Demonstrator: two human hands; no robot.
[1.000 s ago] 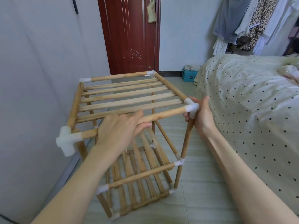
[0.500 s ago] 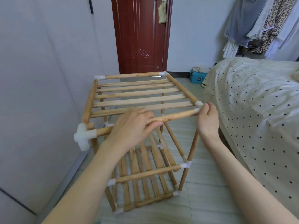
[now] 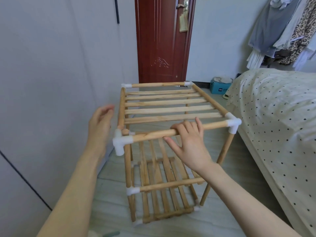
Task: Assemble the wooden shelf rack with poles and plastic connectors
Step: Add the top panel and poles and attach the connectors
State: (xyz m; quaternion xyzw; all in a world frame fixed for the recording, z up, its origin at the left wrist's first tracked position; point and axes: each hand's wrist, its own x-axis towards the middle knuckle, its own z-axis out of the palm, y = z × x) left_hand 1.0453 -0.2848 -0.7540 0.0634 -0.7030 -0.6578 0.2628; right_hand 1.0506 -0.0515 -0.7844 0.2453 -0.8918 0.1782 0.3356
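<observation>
Wooden shelf rack (image 3: 171, 113) standing upright on the tiled floor (image 3: 109, 202), at centre frame, its slatted top tier level and lower tiers visible beneath. The front top pole (image 3: 153, 134) runs between two white plastic connectors, one at 9 o'clock (image 3: 119, 142) and one at 3 o'clock (image 3: 233, 124). The right hand (image 3: 189, 141) grips this pole near its middle, fingers curled over it and thumb spread below. The left hand (image 3: 100, 124), fingers relaxed and holding nothing, hovers at 9 o'clock, just beside the rack's left rail, not touching. A dotted bed (image 3: 273, 117) lies at 3 o'clock; a red door (image 3: 162, 40) at 12 o'clock.
</observation>
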